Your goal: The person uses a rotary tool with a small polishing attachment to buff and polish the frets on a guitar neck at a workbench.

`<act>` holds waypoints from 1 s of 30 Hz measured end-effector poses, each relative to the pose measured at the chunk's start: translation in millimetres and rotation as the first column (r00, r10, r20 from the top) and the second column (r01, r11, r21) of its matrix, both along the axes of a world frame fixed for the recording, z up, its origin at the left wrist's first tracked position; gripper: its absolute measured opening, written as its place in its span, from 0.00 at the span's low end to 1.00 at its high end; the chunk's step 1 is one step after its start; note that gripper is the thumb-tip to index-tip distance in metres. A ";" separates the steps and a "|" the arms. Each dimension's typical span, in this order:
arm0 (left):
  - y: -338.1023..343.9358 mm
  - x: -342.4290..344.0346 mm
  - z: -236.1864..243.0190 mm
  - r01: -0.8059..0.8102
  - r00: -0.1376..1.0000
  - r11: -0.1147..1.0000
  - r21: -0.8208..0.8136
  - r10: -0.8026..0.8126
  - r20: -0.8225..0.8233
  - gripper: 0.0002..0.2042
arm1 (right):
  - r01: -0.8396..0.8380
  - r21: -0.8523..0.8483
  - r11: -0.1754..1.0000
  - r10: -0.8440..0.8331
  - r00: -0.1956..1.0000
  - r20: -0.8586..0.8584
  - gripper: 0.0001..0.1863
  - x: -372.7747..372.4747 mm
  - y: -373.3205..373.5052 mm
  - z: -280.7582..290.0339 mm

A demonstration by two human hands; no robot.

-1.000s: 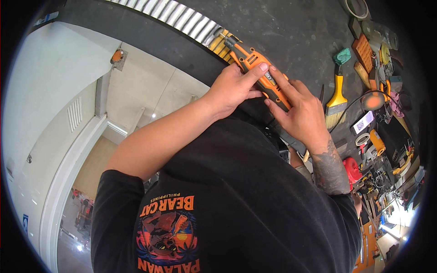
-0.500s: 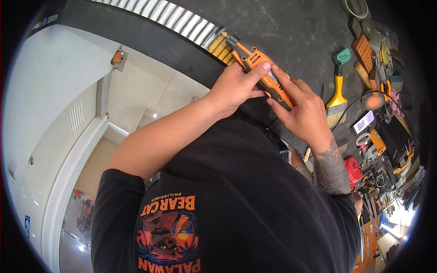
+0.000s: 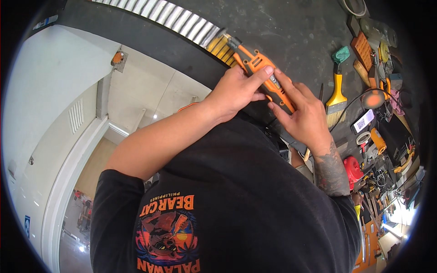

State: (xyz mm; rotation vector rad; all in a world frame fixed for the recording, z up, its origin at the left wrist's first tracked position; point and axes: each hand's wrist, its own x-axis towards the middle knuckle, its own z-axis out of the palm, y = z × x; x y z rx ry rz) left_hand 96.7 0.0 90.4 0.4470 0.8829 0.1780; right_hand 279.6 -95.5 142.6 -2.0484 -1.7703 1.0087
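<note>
An orange and black rotary tool [image 3: 257, 60] slants across the dark workbench, its tip toward the far left. My left hand [image 3: 241, 88] is closed around its middle, thumb on top. Around its rear end, my right hand [image 3: 302, 107] wraps its fingers over the top, with the thumb along the near side. The tip, with a small dark disc [image 3: 222, 33], lies at the end of a ribbed silvery strip [image 3: 177, 20]; I cannot tell whether they touch. Yellow ribs [image 3: 221, 48] make up the strip's near end. My left hand hides part of the tool's underside.
Right of my hands lies a yellow-handled paintbrush [image 3: 337, 95], with a black cable [image 3: 348, 107] beside it. Farther right are a phone [image 3: 363, 122], a tape roll [image 3: 363, 138], a red round container [image 3: 352, 169] and cluttered tools. A pale tiled floor [image 3: 150, 82] shows beyond the bench edge.
Both hands and the rotary tool have shifted very slightly to the right. The grip looks the same. A bit of orange now shows behind my left forearm.
</note>
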 end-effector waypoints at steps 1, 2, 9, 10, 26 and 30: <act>-5.5 -4.6 -0.7 0.008 1.000 1.000 -0.026 -0.008 0.022 0.19 | -0.018 0.009 1.000 0.018 1.000 0.017 0.41 -1.5 -5.0 0.4; -10.3 -9.0 -1.5 0.017 0.999 0.999 -0.051 -0.015 0.043 0.18 | -0.034 0.050 0.998 0.033 0.999 0.025 0.41 -4.4 -10.9 -0.2; -28.8 -26.3 -9.2 0.026 0.997 0.993 -0.119 -0.017 0.075 0.18 | -0.100 0.048 0.994 0.095 0.990 0.100 0.41 -17.7 -31.6 -5.1; -30.0 -27.3 -10.5 0.026 0.997 0.992 -0.121 -0.017 0.077 0.18 | -0.101 0.046 0.994 0.095 0.990 0.101 0.41 -19.6 -31.5 -3.5; -32.5 -36.1 -16.8 -0.019 1.000 0.997 -0.075 0.019 0.004 0.18 | -0.109 0.036 0.993 0.102 0.983 0.154 0.42 -35.2 -29.3 -3.0; -31.2 -34.6 -13.1 -0.025 1.000 0.997 -0.074 0.025 0.001 0.18 | -0.102 0.022 0.995 0.098 0.983 0.153 0.42 -35.2 -28.3 -1.5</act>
